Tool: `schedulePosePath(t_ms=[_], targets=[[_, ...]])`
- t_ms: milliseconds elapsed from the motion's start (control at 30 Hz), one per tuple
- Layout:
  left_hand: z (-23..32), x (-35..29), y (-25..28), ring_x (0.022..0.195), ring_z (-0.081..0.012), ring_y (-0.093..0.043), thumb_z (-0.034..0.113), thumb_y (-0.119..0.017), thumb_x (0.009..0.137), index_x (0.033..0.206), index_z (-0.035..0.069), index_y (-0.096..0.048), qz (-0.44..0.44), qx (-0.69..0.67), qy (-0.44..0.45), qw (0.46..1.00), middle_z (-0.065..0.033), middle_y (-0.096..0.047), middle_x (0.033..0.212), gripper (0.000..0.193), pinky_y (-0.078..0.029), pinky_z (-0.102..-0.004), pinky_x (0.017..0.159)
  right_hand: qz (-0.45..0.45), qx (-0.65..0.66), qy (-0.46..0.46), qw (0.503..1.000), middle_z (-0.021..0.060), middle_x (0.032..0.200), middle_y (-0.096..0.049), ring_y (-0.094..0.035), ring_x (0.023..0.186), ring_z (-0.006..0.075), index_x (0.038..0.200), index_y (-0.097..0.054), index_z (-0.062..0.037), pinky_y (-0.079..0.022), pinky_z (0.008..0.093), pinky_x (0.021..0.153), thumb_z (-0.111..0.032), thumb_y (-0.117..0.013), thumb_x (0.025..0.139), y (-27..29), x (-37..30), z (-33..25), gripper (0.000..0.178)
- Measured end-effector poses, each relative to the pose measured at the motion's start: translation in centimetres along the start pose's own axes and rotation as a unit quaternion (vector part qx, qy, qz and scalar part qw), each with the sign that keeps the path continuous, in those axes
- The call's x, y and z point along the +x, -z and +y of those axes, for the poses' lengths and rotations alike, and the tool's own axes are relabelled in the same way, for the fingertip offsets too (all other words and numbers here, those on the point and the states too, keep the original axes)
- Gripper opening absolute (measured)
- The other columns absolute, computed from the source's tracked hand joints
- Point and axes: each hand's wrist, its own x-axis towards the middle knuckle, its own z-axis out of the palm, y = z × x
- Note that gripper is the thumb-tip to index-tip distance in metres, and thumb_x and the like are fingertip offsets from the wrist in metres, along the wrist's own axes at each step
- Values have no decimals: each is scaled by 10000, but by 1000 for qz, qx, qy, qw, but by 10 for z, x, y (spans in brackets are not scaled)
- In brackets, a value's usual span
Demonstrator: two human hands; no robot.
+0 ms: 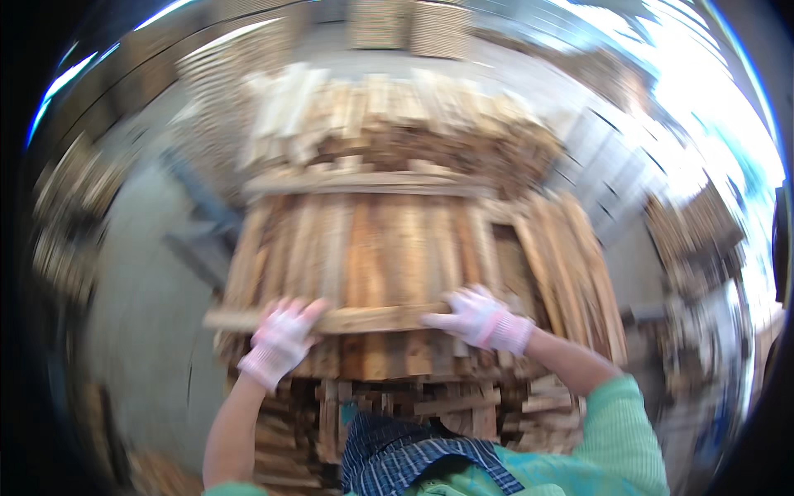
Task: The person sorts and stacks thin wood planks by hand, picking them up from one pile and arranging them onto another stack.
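A long wooden strip [376, 320] lies crosswise over a row of upright-running boards [385, 248] in front of me. My left hand [281, 341], in a pinkish-white knit glove, is closed around the strip toward its left end, which sticks out beyond the hand. Gloved the same way, my right hand [484, 321] grips the strip's right part, its thumb lying along the wood. That end of the strip is hidden under the hand. Farther off, a second crosswise strip [372, 183] rests over the boards' far ends. Motion blur softens the picture.
Behind the boards stands a pile of loose pale slats [380, 103]. More slats [571, 273] lie at the right, beside a dark gap. Stacked wood [699, 227] stands on the far right, a bluish-grey frame [198, 198] on the left. Wood pieces [285, 446] are stacked below, near my body.
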Motion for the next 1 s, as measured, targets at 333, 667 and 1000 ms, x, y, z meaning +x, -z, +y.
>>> schedulePosePath(t_ms=[333, 667, 1000], targets=[[-25, 2, -21, 1289, -348, -472, 205, -836, 760, 1486, 69, -457, 54, -232, 18, 971, -172, -464, 1395, 829, -354, -449, 1157, 41, 8, -523, 851, 252, 1347, -564, -549, 1260, 370, 1482, -483, -158, -436, 483, 1074, -526, -595, 950, 67, -164, 49, 656], [209, 119, 0, 1198, -266, -610, 109, -697, 903, 1463, -14, -444, -119, -528, 36, 840, -178, -619, 1302, 627, -502, -403, 1053, 73, 197, -694, 689, 296, 1518, -419, -427, 1409, 395, 1520, -348, 21, -360, 416, 1165, -633, -661, 865, 15, -265, 135, 976], [429, 259, -161, 1382, -480, -421, 617, -721, 841, 1616, 38, -11, -115, -384, 297, 867, -416, -261, 1536, 1200, -354, -504, 1164, -14, 297, -602, 741, 269, 1539, -416, -397, 1442, 374, 1546, -331, -2, -353, 414, 1174, -722, -675, 776, 26, -310, 185, 1109]])
